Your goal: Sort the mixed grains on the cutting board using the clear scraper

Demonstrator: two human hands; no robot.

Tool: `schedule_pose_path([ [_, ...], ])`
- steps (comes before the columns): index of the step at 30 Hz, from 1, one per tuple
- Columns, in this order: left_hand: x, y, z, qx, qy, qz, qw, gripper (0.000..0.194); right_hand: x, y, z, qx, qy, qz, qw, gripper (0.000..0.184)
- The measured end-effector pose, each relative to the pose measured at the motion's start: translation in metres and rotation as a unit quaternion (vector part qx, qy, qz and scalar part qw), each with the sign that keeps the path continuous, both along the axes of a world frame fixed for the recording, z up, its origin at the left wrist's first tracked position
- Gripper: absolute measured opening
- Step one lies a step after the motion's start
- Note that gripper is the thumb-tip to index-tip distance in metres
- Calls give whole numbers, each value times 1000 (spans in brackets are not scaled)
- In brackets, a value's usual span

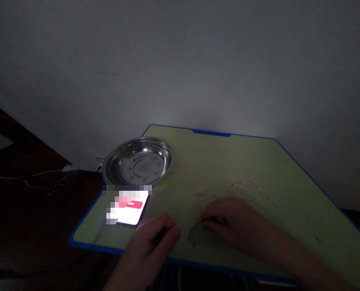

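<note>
My left hand (155, 242) is at the near edge of the table, closed with thumb and index finger together; whatever it may hold is hidden. To its right, my right hand (228, 220) is closed low over the tabletop, fingers curled and thumb pressed toward them. A faint, see-through flat piece with a curved edge (195, 235) shows beside and under the right fingertips; dim light hides what it is. Just beyond the right hand, pale and brownish crumbs or shavings (249, 189) lie scattered on the green tabletop (198, 161).
A shiny round steel basin (142, 163) stands at the table's left, overhanging the edge. In front of it lies a phone (131, 210) with a lit screen, partly pixelated. A blue rim borders the table, whose far side meets a grey wall (198, 72). White cables (67, 169) run at left.
</note>
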State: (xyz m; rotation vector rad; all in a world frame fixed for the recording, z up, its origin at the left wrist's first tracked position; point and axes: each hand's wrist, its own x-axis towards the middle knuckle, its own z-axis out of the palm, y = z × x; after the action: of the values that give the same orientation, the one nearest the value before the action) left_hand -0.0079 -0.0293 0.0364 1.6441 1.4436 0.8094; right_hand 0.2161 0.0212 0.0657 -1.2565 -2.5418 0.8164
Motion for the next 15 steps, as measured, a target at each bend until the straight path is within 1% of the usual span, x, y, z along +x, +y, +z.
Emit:
schedule_pose_path([
  [6, 1, 1, 0, 12, -2, -1, 1000, 30, 4, 1, 5, -36, 12, 49, 998, 15],
  [11, 2, 0, -2, 8, -15, -2, 1000, 30, 4, -2, 7, -45, 8, 58, 997, 15],
  [15, 1, 0, 0, 3, -18, -6, 1000, 30, 5, -5, 8, -49, -5, 65, 997, 16],
])
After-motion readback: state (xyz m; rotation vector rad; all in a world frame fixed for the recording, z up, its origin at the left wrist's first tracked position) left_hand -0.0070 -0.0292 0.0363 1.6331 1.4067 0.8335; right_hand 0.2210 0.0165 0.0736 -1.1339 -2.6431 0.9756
